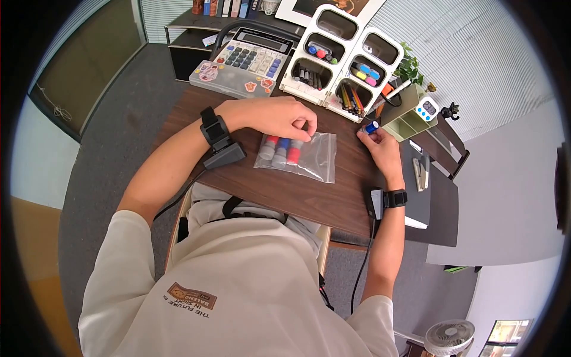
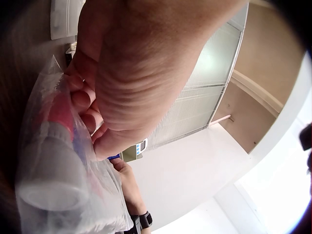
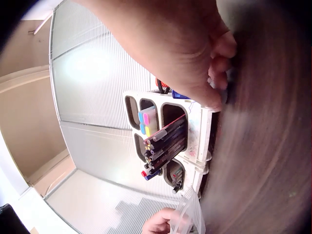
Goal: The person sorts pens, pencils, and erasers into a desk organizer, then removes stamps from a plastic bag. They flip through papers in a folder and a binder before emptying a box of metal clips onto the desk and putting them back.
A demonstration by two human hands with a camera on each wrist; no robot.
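Note:
A clear plastic zip bag (image 1: pixel 318 163) lies on the brown desk with several small red, blue and grey cylinders (image 1: pixel 293 156) inside it. At its top edge my left hand (image 1: pixel 282 117) pinches the plastic between thumb and curled fingers. Up close in the left wrist view, a cylinder with a ribbed, whitish cap (image 2: pixel 51 170) and a red part shows through the bag (image 2: pixel 105 195). My right hand (image 1: pixel 383 153), to the right on the desk, grips a small blue cylinder (image 1: pixel 372 127) with a pale end. In the right wrist view, the fingers hide most of that cylinder.
Beyond the bag stands a white organizer (image 1: pixel 306 92) with pens, pencils and highlighters. A calculator (image 1: pixel 253 56) and a stickered, translucent box (image 1: pixel 232 80) are at the back left. A green holder (image 1: pixel 407 122) with a white timer (image 1: pixel 426 109) and a stapler (image 1: pixel 421 174) are to the right.

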